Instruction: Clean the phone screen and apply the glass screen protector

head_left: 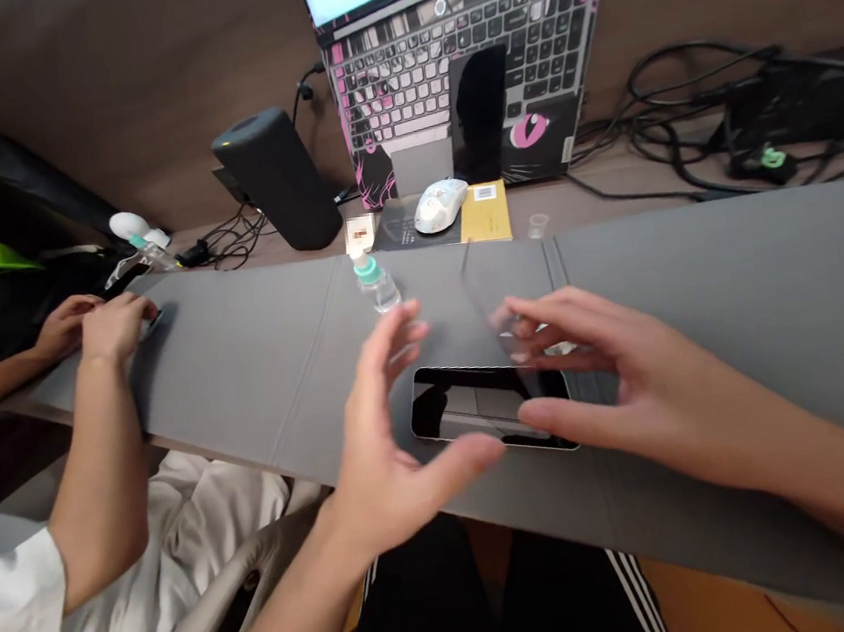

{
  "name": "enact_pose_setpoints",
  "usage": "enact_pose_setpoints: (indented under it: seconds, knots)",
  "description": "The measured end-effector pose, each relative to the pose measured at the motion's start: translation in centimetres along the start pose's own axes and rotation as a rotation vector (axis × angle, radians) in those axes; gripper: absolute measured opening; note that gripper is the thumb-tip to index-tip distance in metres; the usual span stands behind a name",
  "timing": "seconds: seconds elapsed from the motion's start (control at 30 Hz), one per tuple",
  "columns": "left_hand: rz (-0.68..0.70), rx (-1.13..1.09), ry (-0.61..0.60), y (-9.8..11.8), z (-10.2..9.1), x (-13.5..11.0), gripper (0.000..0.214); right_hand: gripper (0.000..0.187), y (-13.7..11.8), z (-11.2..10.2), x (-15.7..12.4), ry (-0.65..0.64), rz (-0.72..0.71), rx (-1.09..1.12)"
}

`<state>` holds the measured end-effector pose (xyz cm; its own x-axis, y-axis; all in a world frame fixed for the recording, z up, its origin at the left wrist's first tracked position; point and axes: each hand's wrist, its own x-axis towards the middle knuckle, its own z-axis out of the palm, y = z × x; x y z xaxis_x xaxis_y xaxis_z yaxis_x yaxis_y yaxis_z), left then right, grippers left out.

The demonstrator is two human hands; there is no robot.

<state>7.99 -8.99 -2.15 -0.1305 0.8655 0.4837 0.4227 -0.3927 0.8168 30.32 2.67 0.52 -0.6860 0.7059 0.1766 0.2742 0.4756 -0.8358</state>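
A smartphone [476, 403] with a dark, reflective screen lies flat on the grey desk mat, face up. My left hand [398, 449] is over its left end, thumb and fingers spread with nothing between them. Above the phone's right end hovers my right hand [608, 367], its thumb apart from the bent fingers; no held object can be made out. The fingertips there are slightly blurred. Just beyond my left fingers stands a small clear pump bottle [378, 285] with a teal collar. A small clear object partly shows behind my right fingers.
A laptop [400, 107] stands at the back with a black phone [480, 114] leaning on its keyboard. Nearby are a white mouse [441, 205], a black speaker [279, 180] and tangled cables [663, 130]. At left, another person's hands [111, 329] work over the grey mat [244, 345].
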Motion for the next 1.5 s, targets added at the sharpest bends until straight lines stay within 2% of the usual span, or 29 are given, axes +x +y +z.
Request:
enact_pose_setpoints:
  seconds: [0.07, 0.13, 0.23, 0.33, 0.53, 0.63, 0.73, 0.87, 0.93, 1.03, 1.1, 1.17, 1.27, 1.4, 1.5]
  knots:
    - [-0.128, 0.032, -0.053, 0.5, 1.8, -0.5, 0.110, 0.072, -0.5, -0.1, 0.2, -0.045, 0.114, 0.277]
    - [-0.262, 0.048, -0.081, 1.0, 3.2, -0.8, 0.118, 0.069, -0.7, -0.2, 0.5, -0.066, 0.131, 0.462]
    - [-0.366, -0.032, -0.108, 1.5, 4.2, -0.6, 0.113, 0.065, -0.5, -0.4, 0.6, -0.066, 0.032, 0.559]
    - [-0.348, -0.155, -0.103, 1.3, 3.8, -0.1, 0.099, 0.062, -0.3, -0.4, 0.5, -0.079, -0.030, 0.583]
    - [-0.179, -0.184, -0.117, 0.1, 1.8, 0.1, 0.080, 0.064, -0.6, 0.0, 0.1, -0.113, -0.088, 0.509]
    - [-0.047, -0.036, -0.090, -0.1, 1.1, 0.2, 0.074, 0.067, -0.8, 0.0, -0.2, -0.148, -0.109, 0.458]
    - [0.168, 0.156, -0.084, -0.3, 0.4, 0.7, 0.078, 0.068, -0.5, -0.1, -0.4, -0.195, -0.120, 0.435]
    - [0.447, 0.405, -0.104, -1.0, -1.8, 2.1, 0.083, 0.086, -0.1, -1.0, 0.0, -0.346, -0.201, 0.524]
    - [0.545, 0.517, -0.132, -1.3, -3.3, 2.9, 0.085, 0.100, -0.1, -1.6, 0.4, -0.406, -0.154, 0.650]
    - [0.673, 0.627, -0.204, -1.5, -4.9, 4.3, 0.086, 0.111, -0.2, -2.2, 1.0, -0.488, 0.043, 0.811]
    - [0.745, 0.656, -0.260, -1.5, -5.5, 5.1, 0.083, 0.107, -0.1, -2.3, 1.1, -0.569, 0.121, 0.829]
    - [0.788, 0.664, -0.294, -1.6, -5.6, 5.9, 0.077, 0.101, 0.0, -2.3, 1.2, -0.668, 0.142, 0.811]
    - [0.813, 0.680, -0.283, -2.0, -5.4, 6.6, 0.067, 0.092, 0.2, -2.4, 1.1, -0.795, 0.152, 0.800]
    - [0.828, 0.691, -0.248, -2.9, -5.0, 6.7, 0.068, 0.066, 0.6, -2.6, 1.2, -0.810, 0.197, 0.784]
    - [0.798, 0.670, -0.263, -3.5, -4.9, 6.4, 0.068, 0.059, 0.8, -2.5, 1.4, -0.809, 0.234, 0.776]
